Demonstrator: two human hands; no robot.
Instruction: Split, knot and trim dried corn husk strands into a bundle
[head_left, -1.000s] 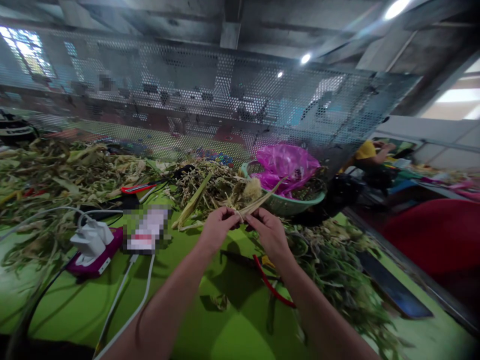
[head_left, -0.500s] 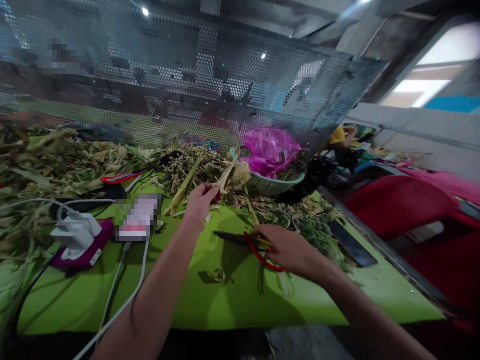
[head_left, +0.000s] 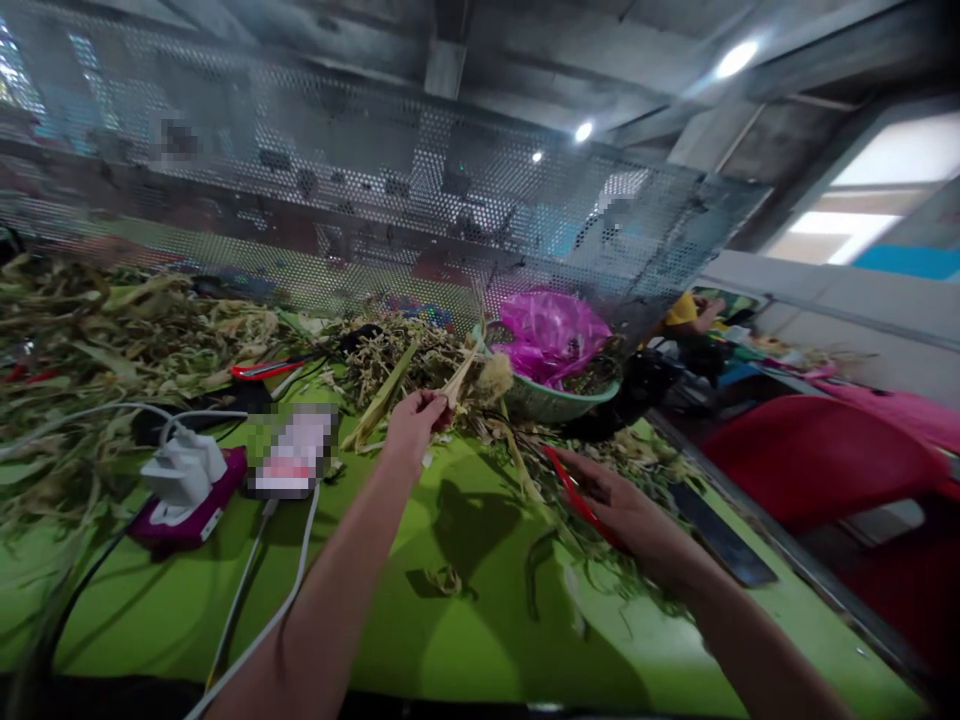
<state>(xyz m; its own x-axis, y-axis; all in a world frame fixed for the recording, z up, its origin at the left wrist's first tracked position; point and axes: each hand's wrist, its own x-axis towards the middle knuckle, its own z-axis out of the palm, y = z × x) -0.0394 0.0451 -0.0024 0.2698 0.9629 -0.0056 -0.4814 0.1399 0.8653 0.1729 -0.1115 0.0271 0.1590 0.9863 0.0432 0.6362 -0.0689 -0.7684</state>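
Observation:
My left hand (head_left: 417, 425) pinches a dry, straw-coloured plant stalk (head_left: 459, 382) between thumb and fingers. A pale, fuzzy tuft (head_left: 495, 378) shows just right of it; I cannot tell if the two are joined. My right hand (head_left: 604, 495) grips scissors with red handles (head_left: 574, 490), held above the green tabletop (head_left: 480, 640), right of the left hand. Their dark blades are hard to make out against the plant scraps (head_left: 660, 460). A small dry scrap (head_left: 448, 580) lies on the tabletop between my forearms.
Behind the hands stands a green basin (head_left: 555, 402) with a pink plastic bag (head_left: 559, 335). To the left are a phone (head_left: 296, 450), a purple power strip (head_left: 187, 505) with white chargers, a red-handled tool (head_left: 266, 370) and heaped dry plants (head_left: 150, 320). A dark flat object (head_left: 724, 535) lies right.
My right hand has moved right with the scissors, which have turned so the blades point away from me. The left hand keeps its pinch on the stalk. The camera view has tilted up slightly.

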